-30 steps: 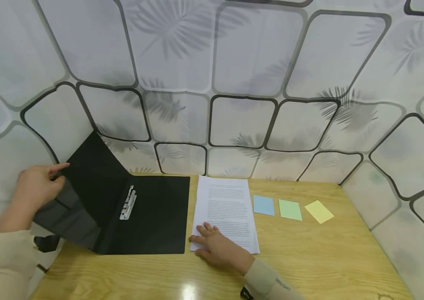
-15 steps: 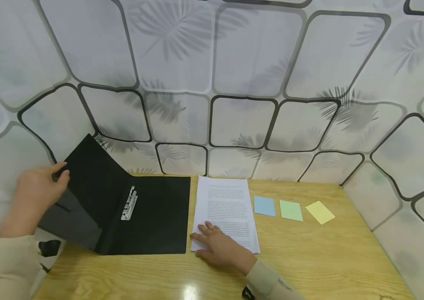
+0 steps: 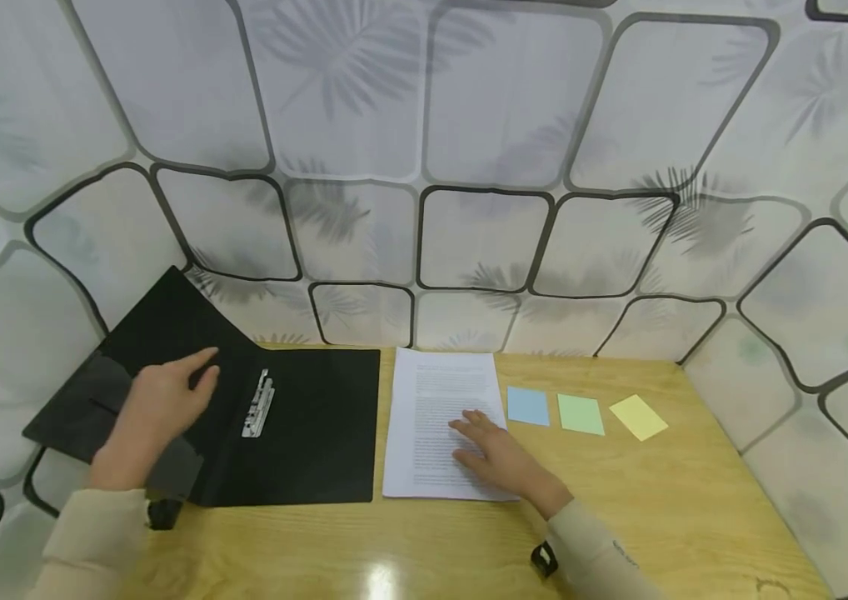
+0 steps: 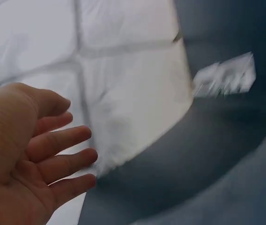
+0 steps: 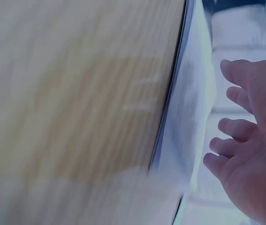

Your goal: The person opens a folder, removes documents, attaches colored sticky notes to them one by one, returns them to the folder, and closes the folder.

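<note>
A black folder lies spread on the left of the table, its left cover tilted up against the side wall. A metal clip sits near the spine. In front of that raised cover is my left hand, holding nothing, fingers apart and loosely bent in the left wrist view. To the folder's right lies a stack of printed paper. My right hand is over the stack's lower right part, fingers loosely extended; the right wrist view shows it apart from the sheets.
Blue, green and yellow paper squares lie in a row right of the stack. The wooden table is bounded by a patterned curtain wall at the back and sides.
My left hand has released the folder cover and moved right; the cover leans further left. My right hand has left the stack's lower left corner, shifting right and upward.
</note>
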A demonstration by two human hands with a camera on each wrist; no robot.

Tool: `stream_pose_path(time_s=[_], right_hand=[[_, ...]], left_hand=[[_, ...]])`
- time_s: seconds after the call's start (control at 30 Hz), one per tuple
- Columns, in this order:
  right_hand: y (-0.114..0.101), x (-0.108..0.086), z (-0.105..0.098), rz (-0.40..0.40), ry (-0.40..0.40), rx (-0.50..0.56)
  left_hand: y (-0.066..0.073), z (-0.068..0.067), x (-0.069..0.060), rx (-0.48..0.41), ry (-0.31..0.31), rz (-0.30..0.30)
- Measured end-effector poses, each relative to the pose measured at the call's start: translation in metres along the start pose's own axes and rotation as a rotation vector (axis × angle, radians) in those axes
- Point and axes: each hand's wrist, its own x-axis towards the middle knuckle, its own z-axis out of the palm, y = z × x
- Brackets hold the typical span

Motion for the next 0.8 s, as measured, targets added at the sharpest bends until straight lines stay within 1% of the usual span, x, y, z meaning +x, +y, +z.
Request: stream_pose_path(time_s=[0.03,0.17,0.3,0.4,0.5,0.6,0.7,0.8], right_hand=[[0.007,-0.001,-0.004,0.011,0.015,-0.015],[0.03,-0.006,-0.017,0.072,0.052,-0.049],[0.047,-0.012,-0.028,0.104,0.102,-0.085],[0.058,-0.013,-0.034,0.133,0.117,-0.092],[0.068,-0.012,-0.04,0.175,0.109,-0.101],[0.076,-0.012,-0.044,0.227,0.093,-0.111],[0.08,-0.012,-0.047,0.247,0.077,-0.128],[0.08,-0.011,-0.05,0.254,0.058,-0.112]], left_hand=[[0.007,0.01,-0.002,-0.007,-0.037,0.019],[0.033,0.053,-0.01,-0.034,-0.155,0.116],[0.057,0.094,-0.019,-0.065,-0.219,0.215],[0.074,0.118,-0.025,-0.085,-0.259,0.261],[0.09,0.135,-0.028,-0.115,-0.311,0.28],[0.105,0.146,-0.03,-0.149,-0.373,0.29],[0.115,0.155,-0.032,-0.158,-0.418,0.298],[0.121,0.16,-0.033,-0.139,-0.454,0.292]])
